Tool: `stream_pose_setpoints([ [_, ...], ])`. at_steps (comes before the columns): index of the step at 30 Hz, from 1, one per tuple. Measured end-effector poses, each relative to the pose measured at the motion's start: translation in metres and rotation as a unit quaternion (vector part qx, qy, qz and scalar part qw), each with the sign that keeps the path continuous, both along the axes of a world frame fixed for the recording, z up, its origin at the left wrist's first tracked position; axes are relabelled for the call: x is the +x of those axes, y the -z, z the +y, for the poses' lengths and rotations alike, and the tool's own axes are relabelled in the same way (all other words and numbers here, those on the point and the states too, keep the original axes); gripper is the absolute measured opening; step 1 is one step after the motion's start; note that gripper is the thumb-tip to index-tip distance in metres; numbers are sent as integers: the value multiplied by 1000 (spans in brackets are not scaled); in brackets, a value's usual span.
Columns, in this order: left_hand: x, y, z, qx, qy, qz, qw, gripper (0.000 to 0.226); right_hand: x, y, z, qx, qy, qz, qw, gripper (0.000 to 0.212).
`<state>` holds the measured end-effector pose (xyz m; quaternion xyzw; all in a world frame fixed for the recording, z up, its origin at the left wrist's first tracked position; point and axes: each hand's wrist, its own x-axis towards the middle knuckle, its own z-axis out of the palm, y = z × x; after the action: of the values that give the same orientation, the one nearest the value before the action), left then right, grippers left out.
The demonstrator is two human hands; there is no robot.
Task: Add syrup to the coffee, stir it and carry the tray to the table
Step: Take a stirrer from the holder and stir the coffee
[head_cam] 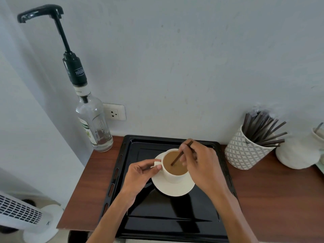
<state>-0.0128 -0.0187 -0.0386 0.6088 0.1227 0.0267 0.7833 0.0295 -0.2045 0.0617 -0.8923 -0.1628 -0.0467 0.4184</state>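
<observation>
Item 1, tray (pixel 157 216): black, shallow, slotted rim; I log it lying flat on the brown wooden surface (pixel 271 199), with its far edge near the wall.

Item 2, saucer (pixel 175 190): white, resting inside the tray, in its far half.

Item 3, cup (pixel 171 178): white, upright on the saucer, handle turned to the left. It holds light brown coffee (pixel 177 165) close to the rim.

Item 4, stirrer (pixel 178 156): thin dark stick, tilted, lower end dipped in the coffee, upper end leaning to the right.

Item 5, left hand (pixel 138 174): I see thumb and fingers pinching the cup's handle.

Item 6, right hand (pixel 203 165): over the right side of the cup, fingers grasping the upper part of the stirrer.

Item 7, syrup bottle (pixel 94 123): clear glass, upright at the far left corner of the surface, just beside the tray's far left corner. A black pump (pixel 42 12) tops it, its spout pointing left, away from the cup.

Item 8, patterned pot (pixel 245 151): white and grey, on the surface to the right of the tray, packed with spare dark stirrers (pixel 261 128).

Item 9, white container (pixel 296 153): right of the pot; I cannot tell its contents.

Item 10, wall socket (pixel 114 112): behind the bottle.

Item 11, white fan (pixel 21 211): on the floor, lower left
</observation>
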Motion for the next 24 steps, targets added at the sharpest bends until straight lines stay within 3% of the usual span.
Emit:
stream_pose_setpoints([
  [8, -1, -3, 1, 2, 7, 11, 1000, 32, 22, -7, -21, -66, 49, -24, 996, 24],
  [16, 0, -2, 2, 8, 22, 17, 1000, 33, 9, 4, -10, 40, 19, 40, 998, 28],
  [24, -1, -2, 3, 17, 23, 17, 999, 33, 18, -5, -21, -26, 46, -1, 999, 26],
])
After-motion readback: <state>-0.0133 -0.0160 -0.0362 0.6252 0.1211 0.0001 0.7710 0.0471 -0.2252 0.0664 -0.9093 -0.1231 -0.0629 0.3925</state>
